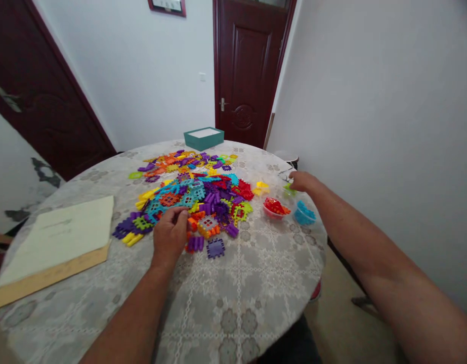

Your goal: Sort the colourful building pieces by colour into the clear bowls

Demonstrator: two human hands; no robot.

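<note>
A large pile of plastic interlocking building blocks point(218, 197) in purple, blue, red, orange and yellow lies on the round table. At its near edge, my left hand point(170, 235) has its fingers curled together beside some orange blocks; whatever is between the fingertips is hidden. My right hand point(303, 182) reaches to the table's right side, over green blocks point(289, 190). Its fingertips are mostly out of sight. Close by are a clear bowl of red blocks point(276, 208), a clear bowl of blue blocks point(305, 214) and some yellow blocks point(261, 188).
Behind the main pile spreads a second group of mixed blocks point(172, 163). A teal box point(204, 139) stands at the table's far edge. Pale paper on a brown board point(62, 235) lies at the left. A patterned cloth point(233, 298) covers the table.
</note>
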